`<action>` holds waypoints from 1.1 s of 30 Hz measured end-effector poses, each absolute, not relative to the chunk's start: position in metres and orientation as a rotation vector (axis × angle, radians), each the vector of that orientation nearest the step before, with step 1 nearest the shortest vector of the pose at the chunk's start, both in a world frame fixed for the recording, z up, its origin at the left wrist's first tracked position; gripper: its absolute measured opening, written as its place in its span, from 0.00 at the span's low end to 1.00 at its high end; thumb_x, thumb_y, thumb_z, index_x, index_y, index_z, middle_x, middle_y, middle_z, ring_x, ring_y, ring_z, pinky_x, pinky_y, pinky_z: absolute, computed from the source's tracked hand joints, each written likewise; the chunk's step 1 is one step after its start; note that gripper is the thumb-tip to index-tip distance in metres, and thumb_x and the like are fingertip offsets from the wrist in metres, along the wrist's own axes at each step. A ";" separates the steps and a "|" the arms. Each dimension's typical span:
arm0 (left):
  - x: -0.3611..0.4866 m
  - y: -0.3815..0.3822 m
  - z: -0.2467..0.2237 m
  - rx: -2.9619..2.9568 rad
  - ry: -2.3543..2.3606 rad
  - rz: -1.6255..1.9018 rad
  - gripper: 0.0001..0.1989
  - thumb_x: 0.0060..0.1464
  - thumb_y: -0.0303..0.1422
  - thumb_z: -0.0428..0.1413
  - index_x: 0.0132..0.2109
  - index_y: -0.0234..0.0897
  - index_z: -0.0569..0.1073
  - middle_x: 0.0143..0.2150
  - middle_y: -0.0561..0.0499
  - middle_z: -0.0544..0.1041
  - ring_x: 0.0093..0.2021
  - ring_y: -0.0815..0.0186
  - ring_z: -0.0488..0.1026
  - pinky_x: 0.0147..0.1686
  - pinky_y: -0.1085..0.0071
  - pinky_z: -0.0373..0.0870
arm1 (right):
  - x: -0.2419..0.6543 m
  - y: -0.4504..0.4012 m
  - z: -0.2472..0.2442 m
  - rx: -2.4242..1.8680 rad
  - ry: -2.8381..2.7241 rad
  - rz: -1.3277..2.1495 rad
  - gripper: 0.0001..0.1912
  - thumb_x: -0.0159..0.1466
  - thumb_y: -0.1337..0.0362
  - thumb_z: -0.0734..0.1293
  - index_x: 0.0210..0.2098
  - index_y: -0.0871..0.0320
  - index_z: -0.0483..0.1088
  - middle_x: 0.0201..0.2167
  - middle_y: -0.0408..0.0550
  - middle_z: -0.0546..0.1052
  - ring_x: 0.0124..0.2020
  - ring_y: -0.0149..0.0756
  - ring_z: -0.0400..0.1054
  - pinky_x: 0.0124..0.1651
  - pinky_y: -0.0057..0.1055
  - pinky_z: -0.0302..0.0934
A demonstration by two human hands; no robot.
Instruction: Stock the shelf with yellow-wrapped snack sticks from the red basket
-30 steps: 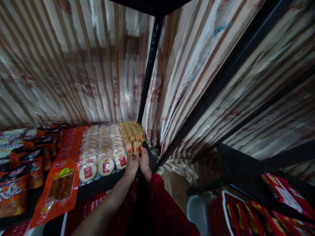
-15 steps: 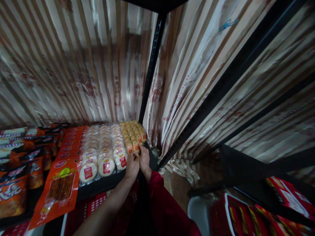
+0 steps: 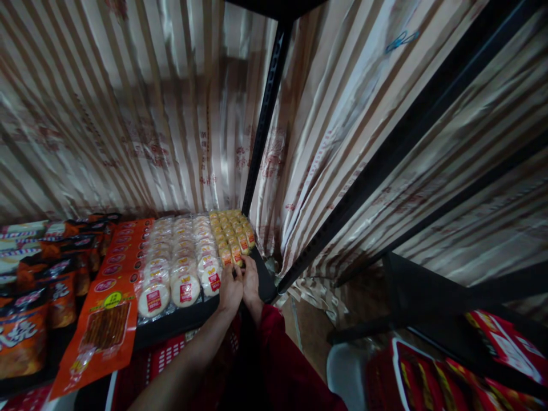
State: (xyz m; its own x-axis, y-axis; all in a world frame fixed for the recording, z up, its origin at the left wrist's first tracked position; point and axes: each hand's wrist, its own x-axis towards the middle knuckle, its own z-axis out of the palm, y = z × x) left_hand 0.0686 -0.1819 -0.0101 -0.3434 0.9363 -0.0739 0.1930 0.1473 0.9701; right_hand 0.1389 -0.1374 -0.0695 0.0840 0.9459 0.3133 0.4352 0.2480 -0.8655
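- Striped, wrinkled curtains (image 3: 180, 114) fill the background, behind black posts (image 3: 268, 108) that rise at the shelf's back right corner and slant across the right side; a blue tie (image 3: 401, 41) shows near the top.
- Black shelf (image 3: 177, 325): its front edge is bare below the goods, and a bare strip runs along its right end.
- Yellow packs (image 3: 230, 231) sit in close rows near that right end, reaching from the back edge towards the front, with red labels on the nearest ones.
- Left hand (image 3: 230, 290): fingertips at the front of the yellow packs, fingers bent; whether its grip is closed on one, I cannot tell.
- Right hand (image 3: 252, 281): just beside the left, fingers bent towards the same front packs; its grip is partly hidden, so its state cannot be told. A dark red sleeve (image 3: 282, 359) covers this arm.
- White rounds (image 3: 185, 289) in clear wrap stand in three columns left of the yellow packs.
- An orange bag (image 3: 105, 314) lies left of those, its near end over the front edge.
- Snack bags (image 3: 23, 337), orange and black, fill the shelf's left part.
- Lower right, red packs (image 3: 440, 382) stand in a white-rimmed basket (image 3: 396, 365).
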 end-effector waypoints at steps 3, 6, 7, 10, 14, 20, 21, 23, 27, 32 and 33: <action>0.068 -0.180 -0.013 1.130 1.677 1.245 0.08 0.50 0.29 0.49 0.38 0.38 0.70 0.41 0.47 0.75 0.47 0.61 0.70 0.48 0.66 0.64 | 0.139 -0.137 -0.071 -1.358 -1.517 0.621 0.22 0.54 0.73 0.60 0.48 0.60 0.68 0.48 0.56 0.69 0.48 0.42 0.65 0.46 0.37 0.67; 0.068 -0.180 -0.015 1.168 1.689 1.225 0.08 0.50 0.28 0.48 0.38 0.37 0.70 0.40 0.47 0.75 0.46 0.62 0.70 0.48 0.66 0.64 | 0.139 -0.137 -0.072 -1.364 -1.526 0.604 0.22 0.54 0.73 0.59 0.48 0.59 0.68 0.47 0.54 0.69 0.48 0.42 0.65 0.47 0.38 0.67; 0.069 -0.180 -0.016 1.181 1.696 1.224 0.08 0.51 0.27 0.48 0.38 0.37 0.70 0.41 0.47 0.75 0.46 0.62 0.71 0.48 0.67 0.64 | 0.139 -0.137 -0.072 -1.360 -1.534 0.599 0.22 0.54 0.73 0.59 0.49 0.59 0.68 0.47 0.55 0.69 0.48 0.42 0.65 0.47 0.38 0.66; 0.069 -0.181 -0.016 1.200 1.721 1.217 0.09 0.52 0.28 0.48 0.39 0.36 0.71 0.43 0.45 0.75 0.46 0.62 0.71 0.48 0.67 0.65 | 0.139 -0.139 -0.071 -1.364 -1.560 0.564 0.23 0.55 0.73 0.59 0.49 0.59 0.68 0.50 0.55 0.67 0.50 0.42 0.64 0.49 0.38 0.66; 0.071 -0.185 -0.013 1.205 1.742 1.151 0.11 0.54 0.28 0.46 0.39 0.36 0.72 0.42 0.46 0.76 0.45 0.63 0.72 0.48 0.67 0.65 | 0.139 -0.144 -0.070 -1.413 -1.565 0.470 0.23 0.55 0.71 0.60 0.50 0.57 0.68 0.52 0.55 0.67 0.53 0.42 0.61 0.51 0.38 0.63; 0.071 -0.199 -0.001 1.201 1.735 1.019 0.13 0.56 0.27 0.45 0.44 0.32 0.72 0.47 0.42 0.76 0.48 0.63 0.72 0.50 0.69 0.64 | 0.138 -0.154 -0.067 -1.432 -1.586 0.371 0.23 0.55 0.72 0.59 0.49 0.58 0.69 0.51 0.55 0.67 0.53 0.41 0.60 0.54 0.38 0.60; 0.071 -0.202 0.000 1.209 1.720 1.011 0.14 0.57 0.28 0.44 0.44 0.32 0.72 0.47 0.42 0.76 0.48 0.63 0.72 0.51 0.69 0.65 | 0.138 -0.157 -0.067 -1.425 -1.587 0.359 0.23 0.55 0.72 0.59 0.49 0.58 0.69 0.50 0.55 0.68 0.53 0.41 0.60 0.55 0.38 0.60; 0.071 -0.209 0.001 1.212 1.716 1.009 0.15 0.58 0.28 0.44 0.45 0.31 0.72 0.47 0.42 0.76 0.48 0.63 0.72 0.51 0.68 0.65 | 0.137 -0.164 -0.069 -1.408 -1.583 0.347 0.23 0.54 0.72 0.58 0.48 0.59 0.69 0.48 0.54 0.69 0.52 0.40 0.61 0.55 0.38 0.59; 0.072 -0.225 -0.002 1.171 1.778 0.990 0.16 0.57 0.27 0.46 0.49 0.31 0.72 0.50 0.41 0.74 0.51 0.61 0.70 0.52 0.67 0.64 | 0.136 -0.181 -0.076 -1.358 -1.557 0.388 0.22 0.55 0.72 0.57 0.47 0.58 0.70 0.45 0.52 0.70 0.48 0.38 0.64 0.54 0.36 0.60; 0.070 -0.249 -0.005 1.201 1.783 0.968 0.17 0.55 0.23 0.45 0.49 0.30 0.72 0.51 0.41 0.74 0.52 0.62 0.70 0.53 0.69 0.63 | 0.133 -0.207 -0.084 -1.312 -1.550 0.514 0.21 0.56 0.73 0.55 0.44 0.56 0.71 0.41 0.49 0.72 0.45 0.36 0.67 0.51 0.33 0.63; 0.069 -0.254 -0.006 1.216 1.784 0.972 0.18 0.54 0.23 0.45 0.49 0.31 0.72 0.50 0.41 0.74 0.52 0.62 0.70 0.52 0.69 0.63 | 0.133 -0.212 -0.085 -1.308 -1.548 0.526 0.21 0.55 0.73 0.56 0.44 0.56 0.71 0.40 0.49 0.72 0.45 0.36 0.67 0.50 0.32 0.63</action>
State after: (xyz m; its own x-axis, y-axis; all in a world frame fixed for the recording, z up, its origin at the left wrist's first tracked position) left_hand 0.0694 -0.2543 -0.0064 -0.2628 0.9506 -0.1650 0.3765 0.2585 0.8896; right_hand 0.1327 -0.2122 -0.0850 0.0854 0.9102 0.4052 0.4751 0.3203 -0.8195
